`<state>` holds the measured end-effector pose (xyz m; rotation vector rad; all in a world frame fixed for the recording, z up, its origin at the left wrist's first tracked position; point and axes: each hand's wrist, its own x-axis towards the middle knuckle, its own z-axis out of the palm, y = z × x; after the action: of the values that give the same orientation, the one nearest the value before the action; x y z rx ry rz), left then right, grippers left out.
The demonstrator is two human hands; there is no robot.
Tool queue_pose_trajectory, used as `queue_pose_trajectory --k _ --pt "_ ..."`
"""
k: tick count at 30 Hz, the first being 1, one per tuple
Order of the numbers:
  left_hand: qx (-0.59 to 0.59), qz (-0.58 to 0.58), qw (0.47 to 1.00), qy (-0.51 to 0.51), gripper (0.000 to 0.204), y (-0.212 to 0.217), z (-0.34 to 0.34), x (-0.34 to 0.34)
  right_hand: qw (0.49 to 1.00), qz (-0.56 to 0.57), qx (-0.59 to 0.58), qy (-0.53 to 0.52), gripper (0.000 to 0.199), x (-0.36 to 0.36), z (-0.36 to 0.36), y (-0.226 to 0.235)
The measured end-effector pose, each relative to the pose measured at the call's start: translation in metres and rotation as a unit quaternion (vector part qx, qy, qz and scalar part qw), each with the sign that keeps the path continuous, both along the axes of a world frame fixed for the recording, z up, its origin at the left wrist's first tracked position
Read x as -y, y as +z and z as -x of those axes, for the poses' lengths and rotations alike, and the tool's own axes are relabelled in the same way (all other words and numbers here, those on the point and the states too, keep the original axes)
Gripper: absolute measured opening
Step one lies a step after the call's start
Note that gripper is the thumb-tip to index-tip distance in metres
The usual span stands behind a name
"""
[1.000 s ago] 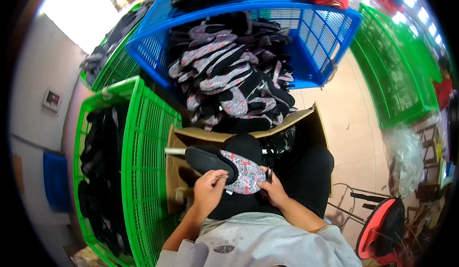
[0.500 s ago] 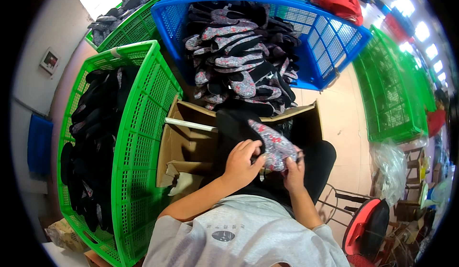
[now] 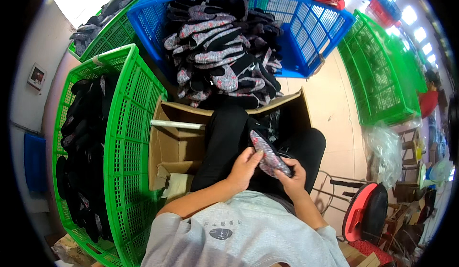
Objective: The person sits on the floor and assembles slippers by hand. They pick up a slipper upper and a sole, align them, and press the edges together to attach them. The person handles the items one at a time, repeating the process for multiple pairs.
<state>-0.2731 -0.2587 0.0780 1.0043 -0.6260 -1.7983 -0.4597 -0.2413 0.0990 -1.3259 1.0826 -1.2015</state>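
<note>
Over my lap I hold a slipper-shaped fabric piece (image 3: 267, 157), grey with a red floral print and edged in black. My left hand (image 3: 243, 169) pinches it along its left side, thumb on the print. The fingers of my right hand (image 3: 292, 177) close round its lower right end. The piece is tilted, its narrow end pointing away from me. Just beyond my knees, a heap of similar floral and black pieces (image 3: 217, 56) spills toward me from a blue crate (image 3: 306, 9).
An open cardboard box (image 3: 184, 145) with a white tube (image 3: 177, 124) across it stands by my legs. To the left, a green crate (image 3: 125, 171) holds black pieces. More green crates (image 3: 382, 75) and a red-and-black seat (image 3: 367, 214) are at the right.
The fabric piece has turned in my hands, and now appears narrower, with its black edge showing on the right. My hands have come slightly lower, and the whole view has shifted a little.
</note>
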Motion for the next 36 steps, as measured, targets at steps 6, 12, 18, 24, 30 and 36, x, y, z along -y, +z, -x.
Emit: queue_pose_trajectory --k 6,12,18,24,30,36 --pt "-0.088 -0.156 0.983 0.045 0.023 0.015 -0.049 -0.027 0.990 0.022 -0.100 0.094 0.036 -0.007 -0.042 0.002" --pt "-0.128 -0.149 0.977 0.089 0.013 0.026 -0.060 -0.010 0.987 0.000 -0.118 0.112 0.035 0.012 -0.060 0.014" --pt "-0.006 -0.063 0.986 0.154 0.013 0.018 -0.056 0.006 0.987 -0.106 -0.037 0.115 0.030 0.018 -0.071 0.005" --pt "0.011 -0.089 0.983 0.160 0.015 0.020 -0.058 0.008 0.992 -0.083 -0.038 0.082 0.030 0.013 -0.079 0.000" --pt "-0.016 -0.087 0.983 0.160 0.011 0.019 -0.052 0.004 0.993 0.009 -0.109 0.049 0.037 0.002 -0.075 -0.018" --pt "-0.052 -0.125 0.982 0.129 0.008 0.024 -0.048 0.002 0.987 0.104 -0.107 0.066 0.043 0.000 -0.066 -0.014"
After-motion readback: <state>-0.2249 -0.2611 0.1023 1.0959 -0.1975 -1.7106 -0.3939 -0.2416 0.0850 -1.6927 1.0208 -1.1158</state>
